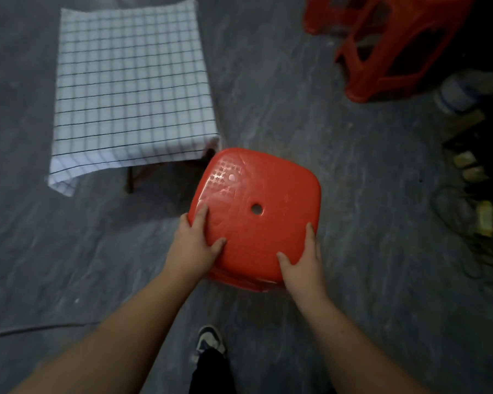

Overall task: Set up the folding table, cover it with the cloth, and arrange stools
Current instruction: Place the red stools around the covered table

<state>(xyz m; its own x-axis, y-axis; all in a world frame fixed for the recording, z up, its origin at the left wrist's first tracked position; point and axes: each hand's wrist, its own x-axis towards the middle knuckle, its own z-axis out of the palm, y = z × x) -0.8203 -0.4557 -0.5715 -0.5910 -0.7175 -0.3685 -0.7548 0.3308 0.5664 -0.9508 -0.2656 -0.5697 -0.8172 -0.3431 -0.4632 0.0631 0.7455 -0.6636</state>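
A red plastic stool [256,217] with a round hole in its seat is in front of me, just right of the table's near corner. My left hand [195,245] grips the seat's near-left edge, thumb on top. My right hand [303,265] grips the near-right edge the same way. The folding table stands at the upper left under a white cloth [131,89] with dark grid lines; one dark leg [130,179] shows below the cloth's near edge. Whether the stool touches the floor I cannot tell.
More red stools [393,44] stand at the top right. Clutter and a pale plastic bottle [458,92] lie along the right edge. A cable [40,328] runs over the grey floor at lower left. My shoe [209,339] is below the stool.
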